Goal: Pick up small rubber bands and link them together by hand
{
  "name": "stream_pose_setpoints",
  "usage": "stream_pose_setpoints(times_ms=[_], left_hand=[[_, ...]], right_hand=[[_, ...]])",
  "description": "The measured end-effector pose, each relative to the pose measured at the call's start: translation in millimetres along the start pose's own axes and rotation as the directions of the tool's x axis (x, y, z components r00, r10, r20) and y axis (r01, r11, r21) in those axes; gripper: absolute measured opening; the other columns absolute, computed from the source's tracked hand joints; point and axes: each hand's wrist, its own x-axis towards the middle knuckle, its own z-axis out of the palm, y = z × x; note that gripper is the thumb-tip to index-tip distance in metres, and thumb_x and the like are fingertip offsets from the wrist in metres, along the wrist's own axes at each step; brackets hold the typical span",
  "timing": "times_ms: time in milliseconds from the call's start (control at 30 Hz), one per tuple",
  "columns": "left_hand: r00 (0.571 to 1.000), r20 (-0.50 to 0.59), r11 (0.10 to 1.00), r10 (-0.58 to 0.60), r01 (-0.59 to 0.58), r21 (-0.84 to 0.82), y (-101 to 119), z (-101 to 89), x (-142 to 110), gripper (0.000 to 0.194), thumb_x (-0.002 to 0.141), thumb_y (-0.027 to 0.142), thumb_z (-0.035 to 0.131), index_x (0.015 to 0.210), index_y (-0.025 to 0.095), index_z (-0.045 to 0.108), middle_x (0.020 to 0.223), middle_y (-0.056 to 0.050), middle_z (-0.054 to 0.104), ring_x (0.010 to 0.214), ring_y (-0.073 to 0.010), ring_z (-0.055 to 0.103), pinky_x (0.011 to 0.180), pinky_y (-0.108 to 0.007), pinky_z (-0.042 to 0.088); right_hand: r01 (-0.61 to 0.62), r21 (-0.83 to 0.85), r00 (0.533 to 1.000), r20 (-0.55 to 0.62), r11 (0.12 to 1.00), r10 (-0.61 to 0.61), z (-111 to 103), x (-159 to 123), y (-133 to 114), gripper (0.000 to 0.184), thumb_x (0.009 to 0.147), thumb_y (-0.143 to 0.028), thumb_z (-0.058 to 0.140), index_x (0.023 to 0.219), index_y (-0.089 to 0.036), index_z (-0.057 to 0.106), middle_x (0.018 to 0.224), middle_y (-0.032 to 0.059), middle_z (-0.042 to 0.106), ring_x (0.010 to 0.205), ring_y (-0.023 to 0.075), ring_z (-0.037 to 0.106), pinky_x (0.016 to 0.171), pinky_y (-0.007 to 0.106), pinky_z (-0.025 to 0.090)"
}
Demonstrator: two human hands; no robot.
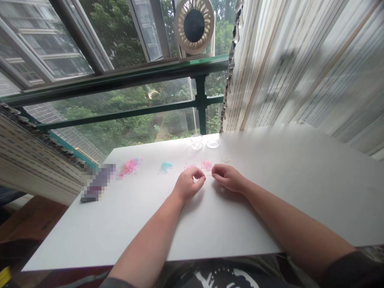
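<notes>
My left hand (190, 184) is above the white table with thumb and forefinger pinched together. Facing it, a small gap away, my right hand (228, 177) is also closed in a pinch. Something thin and pale seems to span the gap between the fingertips, too small to name. Just beyond the hands lie a pink pile of thin, band-like strands (207, 164) and a paler pink pile (190, 166), partly hidden by my left hand. A few cream strands (225, 160) lie behind my right hand. Farther left are a turquoise pile (165, 167) and a larger mixed pink pile (129, 168).
A clear round container (197, 141) and a clear shallow dish or lid (213, 143) stand at the far edge of the white table (120, 232). A blurred-out dark object (99, 183) lies at the left edge. A round fan (194, 26) stands by the window, beside a curtain (270, 72).
</notes>
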Motion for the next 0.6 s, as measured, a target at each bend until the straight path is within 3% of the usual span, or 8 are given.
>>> stream_pose_setpoints(times_ms=[200,600], left_hand=[[0.999,0.036,1.000,-0.007,0.008,-0.028,3.2,4.2,-1.6,0.018,0.074,0.030,0.057,0.088,0.019,0.061,0.084,-0.002,0.064,0.075,-0.0134,0.057,0.066,-0.025,0.044],[0.999,0.034,1.000,-0.032,0.032,0.002,3.3,1.5,-1.9,0.010,0.077,0.024,0.052,0.077,0.018,0.060,0.074,0.000,0.061,0.071,-0.0120,0.056,0.065,-0.024,0.043]], right_hand=[[0.014,-0.031,0.999,0.040,0.999,-0.013,1.5,-0.8,-1.2,0.006,0.073,-0.016,0.047,0.068,-0.017,0.050,0.057,-0.0039,0.044,0.053,0.0091,0.039,0.052,0.021,0.033],[-0.002,-0.028,0.999,0.039,1.000,0.004,-0.2,-0.1,-4.5,0.006,0.073,-0.017,0.046,0.067,-0.017,0.049,0.058,-0.0039,0.046,0.053,0.0089,0.038,0.052,0.021,0.033]])
